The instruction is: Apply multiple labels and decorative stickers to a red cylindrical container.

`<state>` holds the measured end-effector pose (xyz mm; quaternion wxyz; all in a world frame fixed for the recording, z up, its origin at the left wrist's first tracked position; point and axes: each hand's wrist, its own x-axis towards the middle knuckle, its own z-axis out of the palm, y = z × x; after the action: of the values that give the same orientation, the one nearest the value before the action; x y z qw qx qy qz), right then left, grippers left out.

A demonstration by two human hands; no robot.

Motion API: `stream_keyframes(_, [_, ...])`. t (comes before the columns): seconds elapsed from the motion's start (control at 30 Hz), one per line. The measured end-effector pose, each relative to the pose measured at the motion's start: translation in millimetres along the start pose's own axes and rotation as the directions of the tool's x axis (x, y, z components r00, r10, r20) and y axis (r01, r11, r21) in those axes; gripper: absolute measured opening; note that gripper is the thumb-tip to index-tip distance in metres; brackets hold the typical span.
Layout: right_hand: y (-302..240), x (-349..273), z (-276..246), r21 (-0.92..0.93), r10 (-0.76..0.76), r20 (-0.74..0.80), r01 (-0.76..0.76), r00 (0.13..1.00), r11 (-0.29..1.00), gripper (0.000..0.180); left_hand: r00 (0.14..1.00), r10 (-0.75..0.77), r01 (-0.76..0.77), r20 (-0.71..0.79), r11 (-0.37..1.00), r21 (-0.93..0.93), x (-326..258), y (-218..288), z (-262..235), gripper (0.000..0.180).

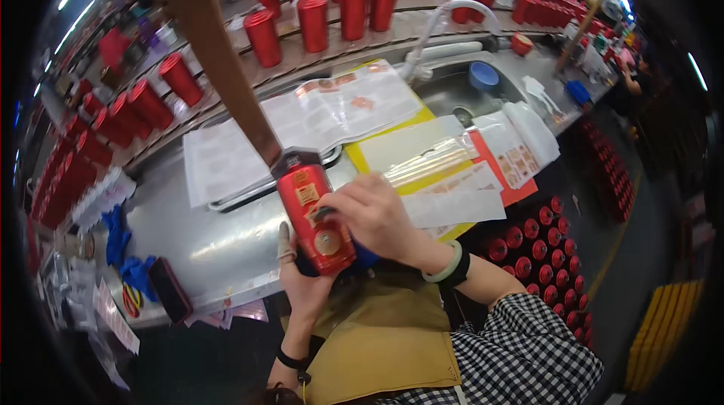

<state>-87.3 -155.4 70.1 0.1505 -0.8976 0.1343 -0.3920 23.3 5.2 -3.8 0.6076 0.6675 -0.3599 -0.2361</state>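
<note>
My left hand point(308, 288) is wrapped round the lower end of a red canister point(296, 194) with gold decorations and a dark angular end. The canister is tilted over the front edge of the metal bench; a pale wrapping shows on one of my left fingers. Curled against the canister's printed face is my right hand point(369, 213). A small dark object, partly hidden, sits at its fingertips, too small to make out. Beyond the canister, printed sheets point(302, 118) lie on the bench. A yellow sheet point(430, 115) with clear plastic and paper strips is to their right.
A wooden post point(219, 50) rises close ahead. Behind it, red canisters point(313, 22) line a curved conveyor. At right is a sink point(516, 92) with a blue bowl point(483, 75). Blue gloves point(136, 273) and a phone point(170, 289) lie at left. More canisters point(543, 254) stand low at right.
</note>
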Motion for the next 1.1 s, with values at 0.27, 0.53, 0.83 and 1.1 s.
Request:
stream_keyframes(0.27, [-23.4,-12.6,-5.5,0.112,-0.074,0.173,0.054,0.982,0.992,0.022,0.997,0.050,-0.043,-0.060,0.993,0.113,-4.6,-5.4,-2.1,0.094])
stream_keyframes(0.53, [-27.5,-30.6,-7.6,0.180,-0.239,0.152,0.211,0.959,0.961,0.019,0.978,0.203,-0.185,-0.053,0.953,0.239,-5.5,-8.6,-9.6,0.104])
stream_keyframes(0.83, [-17.8,-33.5,2.1,0.124,-0.215,0.063,0.206,0.975,0.971,0.015,0.999,0.000,0.000,-0.034,1.000,-0.010,-0.4,-9.2,-1.3,0.110])
stream_keyframes(1.1, [-9.1,-21.3,3.0,0.056,-0.134,-0.003,0.134,0.991,0.989,0.014,0.984,0.136,-0.107,-0.116,0.968,0.229,-6.5,-5.0,-0.7,0.103])
